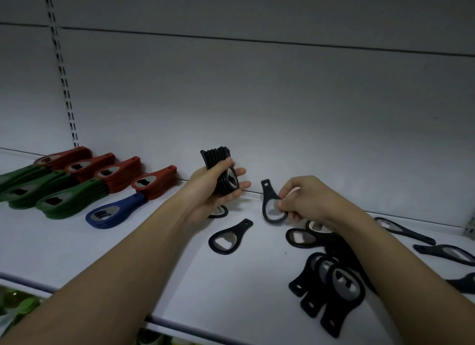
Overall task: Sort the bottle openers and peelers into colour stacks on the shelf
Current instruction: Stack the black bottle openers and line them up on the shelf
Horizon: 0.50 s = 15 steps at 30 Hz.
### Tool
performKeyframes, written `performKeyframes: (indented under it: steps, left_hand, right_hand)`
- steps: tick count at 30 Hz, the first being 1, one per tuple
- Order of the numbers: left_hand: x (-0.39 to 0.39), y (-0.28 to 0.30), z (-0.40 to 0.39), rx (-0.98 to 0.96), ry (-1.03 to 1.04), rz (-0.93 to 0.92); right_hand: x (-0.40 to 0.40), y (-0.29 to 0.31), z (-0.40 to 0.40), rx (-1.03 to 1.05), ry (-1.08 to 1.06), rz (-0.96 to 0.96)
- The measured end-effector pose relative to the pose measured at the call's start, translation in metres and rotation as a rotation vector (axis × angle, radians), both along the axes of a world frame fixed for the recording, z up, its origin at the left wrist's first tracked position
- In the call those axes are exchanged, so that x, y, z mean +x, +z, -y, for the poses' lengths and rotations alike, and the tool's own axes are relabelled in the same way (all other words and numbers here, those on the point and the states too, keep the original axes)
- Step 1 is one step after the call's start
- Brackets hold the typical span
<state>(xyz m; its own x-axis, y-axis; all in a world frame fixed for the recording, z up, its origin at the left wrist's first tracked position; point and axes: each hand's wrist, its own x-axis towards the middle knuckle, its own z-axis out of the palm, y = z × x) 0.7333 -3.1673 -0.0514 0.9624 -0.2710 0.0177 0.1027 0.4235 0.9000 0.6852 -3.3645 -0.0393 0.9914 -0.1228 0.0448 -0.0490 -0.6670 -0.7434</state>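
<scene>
Left fingers [237, 184] and thumb curled round an upright bundle of black openers [221, 169], held just above the white shelf [154, 254] near its back edge; right hand [300, 199] pinching the round head of a single black opener [270, 203], handle pointing up, just beside the bundle. Loose black openers [331, 280] scattered flat below and right of the hands, one lone opener [226, 238] between the forearms. Well apart on the left: red stacks [115, 172], green stacks [51, 193], one blue stack [115, 212].
</scene>
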Motion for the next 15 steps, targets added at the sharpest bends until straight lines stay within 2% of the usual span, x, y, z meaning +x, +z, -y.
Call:
performKeyframes:
  steps: [5,8,10,13,15]
  left_hand:
    - [-0.005,0.001,0.002,0.020,-0.065,0.004]
    - [-0.010,0.002,0.005,0.049,-0.180,0.018]
    - [-0.015,0.000,0.008,0.045,-0.274,0.007]
    - [-0.019,-0.004,0.010,0.018,-0.329,-0.012]
    - [-0.017,-0.004,0.010,0.042,-0.309,0.013]
  right_hand:
    - [-0.001,0.010,-0.004,0.473,0.071,0.222]
    - [-0.003,0.009,-0.015,0.585,0.131,0.242]
    - [-0.002,0.001,-0.023,0.477,0.116,0.263]
    - [0.000,-0.012,-0.030,0.173,0.038,0.332]
    - [0.002,-0.013,-0.030,0.125,0.006,0.369]
